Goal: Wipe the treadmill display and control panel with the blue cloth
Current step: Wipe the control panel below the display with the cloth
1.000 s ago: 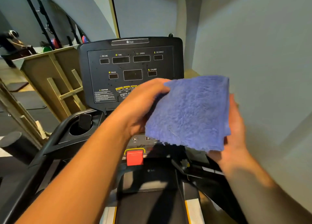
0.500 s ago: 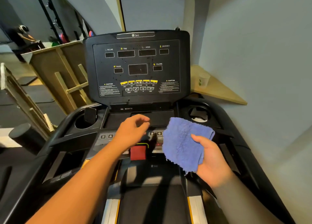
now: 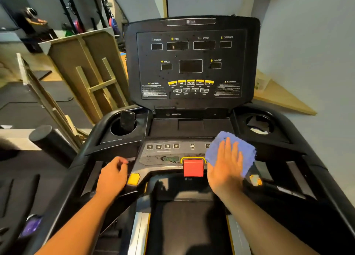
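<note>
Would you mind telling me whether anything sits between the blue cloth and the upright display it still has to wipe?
Nothing visible does. The right hand presses the blue cloth flat on the control panel; only bare console tray lies before the display.

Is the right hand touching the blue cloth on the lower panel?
Touching. The head view shows the right hand lying flat, fingers straight, on top of the blue cloth, pressing it onto the lower control panel beside the red stop key.
</note>
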